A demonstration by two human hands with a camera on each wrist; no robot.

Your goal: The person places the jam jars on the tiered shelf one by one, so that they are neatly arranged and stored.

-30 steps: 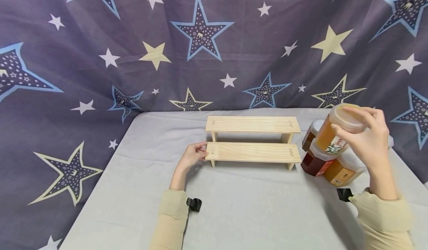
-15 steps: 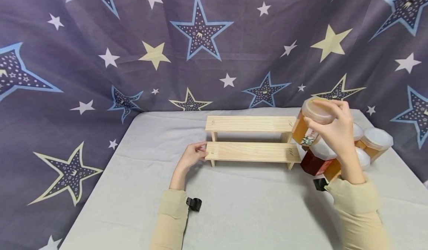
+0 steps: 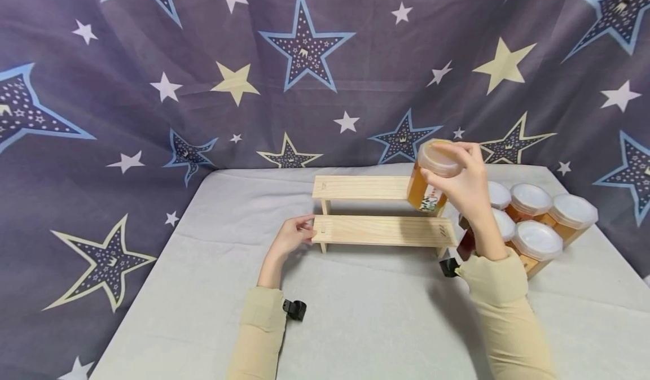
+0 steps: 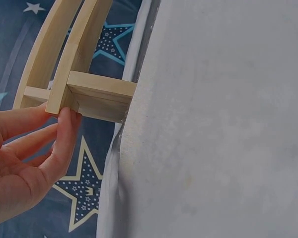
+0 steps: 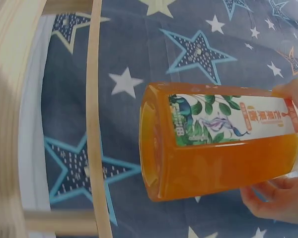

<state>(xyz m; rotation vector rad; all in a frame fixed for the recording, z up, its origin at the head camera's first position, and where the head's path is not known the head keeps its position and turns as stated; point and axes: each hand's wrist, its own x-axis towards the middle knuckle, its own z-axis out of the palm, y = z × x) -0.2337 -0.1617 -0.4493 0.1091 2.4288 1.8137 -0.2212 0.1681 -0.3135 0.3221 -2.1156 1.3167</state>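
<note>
A two-step wooden shelf (image 3: 381,230) stands on the cloth-covered table. My left hand (image 3: 290,237) holds the left end of its lower step. In the left wrist view, the thumb and fingertips of that hand (image 4: 30,163) pinch the board's corner. High at the right end of the shelf, my right hand (image 3: 469,185) grips a honey jar (image 3: 425,191) around its pale lid. The jar is tilted, and its floral label shows in the right wrist view, where the amber base (image 5: 156,144) points toward the shelf boards, with a gap between them.
Several lidded honey jars (image 3: 538,240) stand close together right of the shelf, partly behind my right forearm. A star-patterned curtain (image 3: 284,103) hangs behind and left of the table (image 3: 365,312).
My right hand has carried the honey jar leftward from over the other jars to the shelf's right end. My left hand has stayed on the lower step.
</note>
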